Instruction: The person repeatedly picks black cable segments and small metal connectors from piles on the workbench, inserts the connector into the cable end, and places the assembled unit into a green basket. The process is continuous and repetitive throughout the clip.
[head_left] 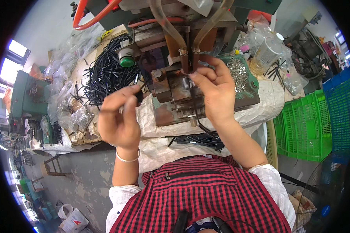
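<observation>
My right hand (217, 89) is at the green machine, thumb and fingers pinched just beside the copper-coloured electrode tips (189, 64). From its fingertips a thin black wire (195, 108) hangs down over the front of the metal fixture (171, 83). What sits right under the tips is partly hidden by the fingers. To the left of the fixture, my left hand (118, 114) is raised with thumb and forefinger closed on a small black piece (139, 96), whose kind I cannot make out. A bracelet is on that wrist.
A heap of black wire pieces (109, 70) lies left of the machine; more black pieces (200, 140) rest in front. Small metal parts (239, 73) are piled on the right. Further right stand a clear plastic jar (266, 56) and green crates (305, 126). Two hoses come down to the electrodes.
</observation>
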`<action>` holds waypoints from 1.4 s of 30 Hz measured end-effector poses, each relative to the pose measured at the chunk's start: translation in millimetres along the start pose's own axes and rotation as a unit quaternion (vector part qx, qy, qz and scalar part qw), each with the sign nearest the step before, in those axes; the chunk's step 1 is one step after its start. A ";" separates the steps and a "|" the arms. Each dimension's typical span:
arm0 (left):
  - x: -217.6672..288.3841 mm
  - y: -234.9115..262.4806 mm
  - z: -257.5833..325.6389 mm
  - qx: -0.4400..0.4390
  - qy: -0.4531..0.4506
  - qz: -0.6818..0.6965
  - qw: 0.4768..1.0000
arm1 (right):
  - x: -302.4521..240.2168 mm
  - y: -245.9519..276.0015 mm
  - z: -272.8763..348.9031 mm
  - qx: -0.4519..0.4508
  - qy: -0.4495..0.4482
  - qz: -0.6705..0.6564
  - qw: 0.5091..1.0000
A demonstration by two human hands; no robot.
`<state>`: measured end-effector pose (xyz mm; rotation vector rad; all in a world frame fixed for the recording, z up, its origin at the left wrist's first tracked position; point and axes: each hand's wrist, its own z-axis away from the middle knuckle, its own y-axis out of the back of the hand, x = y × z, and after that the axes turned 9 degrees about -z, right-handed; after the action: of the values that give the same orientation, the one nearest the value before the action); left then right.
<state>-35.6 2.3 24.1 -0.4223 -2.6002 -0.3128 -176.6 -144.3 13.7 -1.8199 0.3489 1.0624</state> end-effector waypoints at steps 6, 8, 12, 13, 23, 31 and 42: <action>30.5 -17.0 4.0 -0.215 -0.238 -0.131 0.938 | -24.8 1.8 18.3 -0.082 0.076 0.160 0.981; 30.5 -36.5 7.0 -0.220 -0.282 -0.103 0.928 | -38.7 28.6 1.9 -0.095 0.076 0.355 0.927; 22.2 -55.8 12.9 -0.194 -0.299 -0.091 0.930 | -7.4 135.4 -23.9 0.044 0.185 0.739 0.647; 19.8 -55.7 14.9 -0.194 -0.301 -0.091 0.929 | -2.3 155.4 -23.9 0.041 0.203 0.725 0.657; 28.1 -43.7 19.2 -0.241 -0.225 -0.094 0.939 | 3.0 161.8 -78.7 0.015 0.217 0.647 0.731; -23.2 60.6 53.8 -0.062 -0.095 -0.294 0.949 | 2.7 159.5 -29.7 0.089 0.165 0.584 0.790; -123.9 85.6 26.6 -0.289 -0.086 -0.544 0.783 | 8.7 155.7 -34.7 0.078 0.186 0.538 0.819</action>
<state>86.4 59.8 -47.8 0.9928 -2.5637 -1.5154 -252.4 -248.8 -80.4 -1.6211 1.8032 1.3091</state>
